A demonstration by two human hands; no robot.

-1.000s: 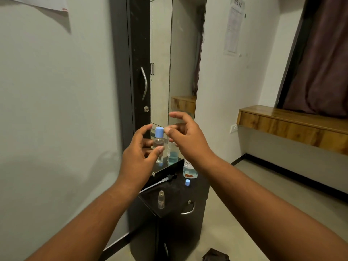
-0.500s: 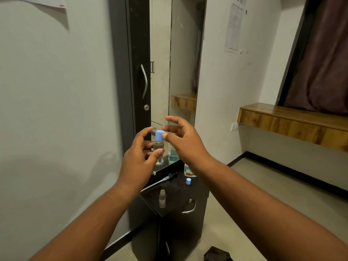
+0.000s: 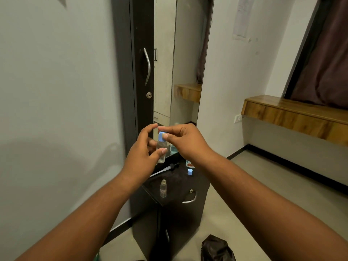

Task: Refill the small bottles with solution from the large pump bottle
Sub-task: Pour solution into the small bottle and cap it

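A: Status?
B: Frame centre: left hand (image 3: 140, 157) wraps the small bottle (image 3: 161, 149), upright. Right hand (image 3: 185, 141) pinches its blue cap (image 3: 162, 136).
A: Tips?
B: Keep bottle vertical, twist cap w/ fingertips only, don't squeeze. Uncapped bottle (image 3: 163, 188) and spare cap (image 3: 190, 171) wait on tabletop (image 3: 177, 180) below.

Left hand (image 3: 140, 155) grips a small clear bottle (image 3: 161, 150) while right hand (image 3: 185, 141) pinches its blue cap (image 3: 161, 136); an uncapped bottle (image 3: 163, 188) stands at 6 o'clock below.
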